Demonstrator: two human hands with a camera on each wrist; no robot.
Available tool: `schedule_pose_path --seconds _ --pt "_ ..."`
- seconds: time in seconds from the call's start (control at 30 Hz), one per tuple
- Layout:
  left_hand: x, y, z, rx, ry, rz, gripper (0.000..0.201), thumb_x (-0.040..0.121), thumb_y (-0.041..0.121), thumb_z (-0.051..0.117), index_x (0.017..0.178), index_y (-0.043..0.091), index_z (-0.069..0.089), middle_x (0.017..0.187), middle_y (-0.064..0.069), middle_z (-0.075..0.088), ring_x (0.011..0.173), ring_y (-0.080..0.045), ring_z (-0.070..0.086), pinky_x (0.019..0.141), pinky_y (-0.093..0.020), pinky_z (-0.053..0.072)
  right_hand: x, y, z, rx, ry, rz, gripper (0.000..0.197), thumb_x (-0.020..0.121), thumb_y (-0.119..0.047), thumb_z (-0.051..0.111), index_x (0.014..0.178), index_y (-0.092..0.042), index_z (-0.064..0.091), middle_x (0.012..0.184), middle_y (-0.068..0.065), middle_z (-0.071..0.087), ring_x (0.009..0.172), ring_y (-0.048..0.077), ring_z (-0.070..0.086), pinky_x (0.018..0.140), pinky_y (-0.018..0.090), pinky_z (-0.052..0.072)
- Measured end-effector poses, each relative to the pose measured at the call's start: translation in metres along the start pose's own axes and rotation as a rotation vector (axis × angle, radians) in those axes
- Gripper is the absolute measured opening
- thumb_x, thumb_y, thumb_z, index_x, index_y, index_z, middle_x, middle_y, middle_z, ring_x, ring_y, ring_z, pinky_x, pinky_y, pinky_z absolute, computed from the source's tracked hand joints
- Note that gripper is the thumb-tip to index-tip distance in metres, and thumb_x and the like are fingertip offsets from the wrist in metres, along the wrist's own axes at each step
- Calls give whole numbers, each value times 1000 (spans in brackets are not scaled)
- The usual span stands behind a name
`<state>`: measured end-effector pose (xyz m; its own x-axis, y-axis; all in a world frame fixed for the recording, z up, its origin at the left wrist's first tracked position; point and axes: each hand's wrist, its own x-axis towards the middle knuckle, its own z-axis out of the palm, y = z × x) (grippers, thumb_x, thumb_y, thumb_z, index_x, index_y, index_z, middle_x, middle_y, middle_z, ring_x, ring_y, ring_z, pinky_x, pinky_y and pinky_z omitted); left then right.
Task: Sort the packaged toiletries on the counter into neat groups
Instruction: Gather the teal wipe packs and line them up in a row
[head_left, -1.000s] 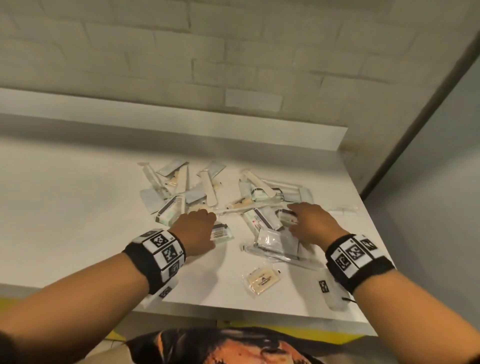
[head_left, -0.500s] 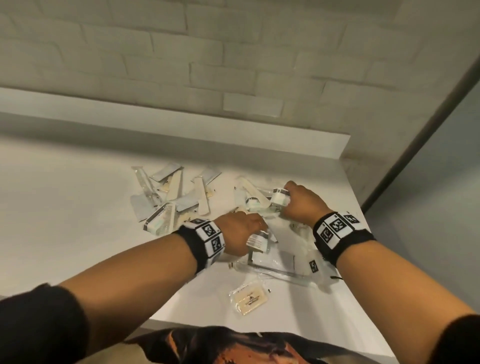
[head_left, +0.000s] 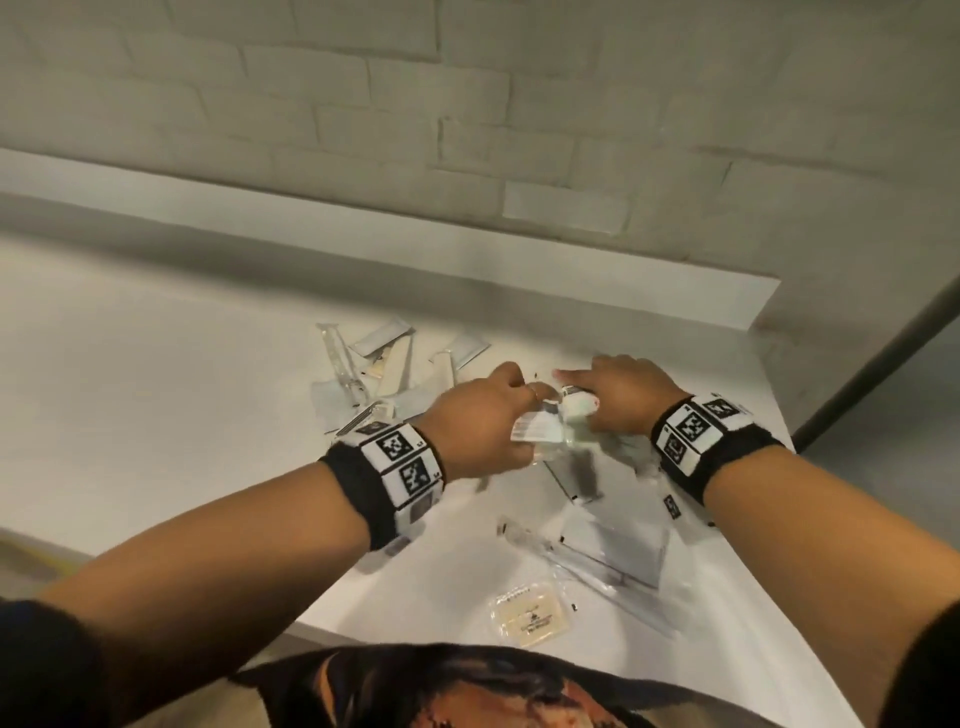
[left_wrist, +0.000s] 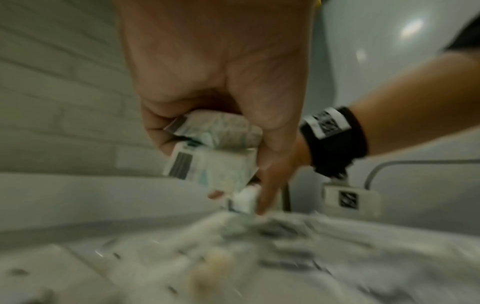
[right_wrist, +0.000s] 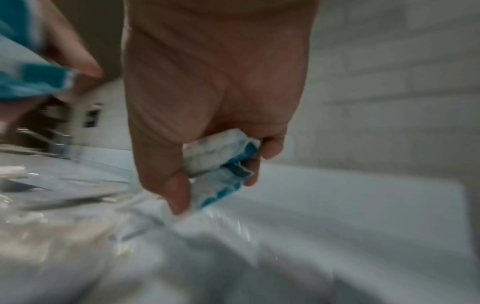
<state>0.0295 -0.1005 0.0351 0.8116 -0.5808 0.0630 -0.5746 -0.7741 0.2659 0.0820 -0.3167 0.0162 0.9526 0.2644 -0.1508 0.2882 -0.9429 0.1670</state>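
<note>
Surface: your white surface (head_left: 156, 395) meets a low white upstand under a pale brick wall (head_left: 467, 104).
Edges: its right edge ends close beside your right wrist; the near edge runs just past the soap packet (head_left: 531, 617).
Open room: bare surface lies wide to your left.
Pile: loose sachets (head_left: 384, 364) lie left of centre, clear sleeves (head_left: 613, 540) nearer you.
Left hand (head_left: 480, 426): fingers curled round two small packets (left_wrist: 215, 152).
Right hand (head_left: 621, 392): fingers clamped on what look like teal-striped packets (right_wrist: 223, 162), though the view is blurred.
</note>
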Motion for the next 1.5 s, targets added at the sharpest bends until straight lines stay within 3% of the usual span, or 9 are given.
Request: schedule_pose_path --seconds 0.17,0.37,0.53,0.67,0.9,1.07,1.17,1.27,1.5 --pt "-24 -73 -41 113 -10 -405 60 78 35 59 135 30 41 125 -2 58 106 -25 61 82 -32 50 -5 3 -35 -300 92 70 45 84 -38 54 127 -27 54 118 8 53 104 26 55 86 37 41" --pt "-55 -122 -10 78 -266 -621 69 80 46 62 139 21 36 130 -5 57 112 -25 57 85 -32 46 -5 -2 -41 43 37 246 46 76 -39 61 115 -16 55 110 9 49 98 28 52 80 36 45" --pt "-54 -126 -1 149 -228 -558 73 71 46 74 132 21 41 120 -3 62 106 -25 61 78 -31 48 -7 -16 -27 -322 -22 204 41 88 -37 45 129 -32 50 121 3 57 112 27 48 92 39 37" --pt "-53 -127 -9 280 -182 -433 58 75 29 68 127 23 42 110 -5 63 96 -27 63 67 -30 46 -6 -12 -46 -377 -63 392 42 87 -32 43 128 -30 51 123 5 56 113 27 47 94 40 35" --pt "-70 -192 -67 282 -143 -355 61 74 33 70 127 26 40 100 0 63 71 -20 56 53 -27 40 30 -102 -95 489 1 304 38 79 -24 65 113 -16 51 103 8 60 87 26 56 67 31 42" --pt "-88 -262 -87 324 -246 -353 63 73 31 70 128 27 40 104 3 64 78 -20 56 64 -30 46 77 -235 -99 912 -17 152 32 79 -20 64 109 -17 52 97 4 62 83 20 62 65 31 51" --pt "-99 -299 -73 242 -313 -325 72 76 30 68 138 28 33 127 0 58 104 -24 60 82 -33 49 101 -303 -84 1039 -104 179 35 82 -17 61 114 -15 49 97 3 59 81 16 57 61 24 46" --pt "-109 -326 -62 155 -324 -334 85 76 35 70 146 29 21 138 -3 45 118 -26 52 93 -37 47 113 -341 -56 763 -132 218 38 80 -19 58 117 -15 47 105 6 59 86 21 55 70 30 48" --pt "-112 -341 -56 0 -300 -223 72 75 38 69 135 27 31 123 -2 51 103 -22 57 76 -29 43 116 -299 -44 420 -177 494 58 76 -19 55 132 -16 41 125 10 49 109 30 52 87 41 51"
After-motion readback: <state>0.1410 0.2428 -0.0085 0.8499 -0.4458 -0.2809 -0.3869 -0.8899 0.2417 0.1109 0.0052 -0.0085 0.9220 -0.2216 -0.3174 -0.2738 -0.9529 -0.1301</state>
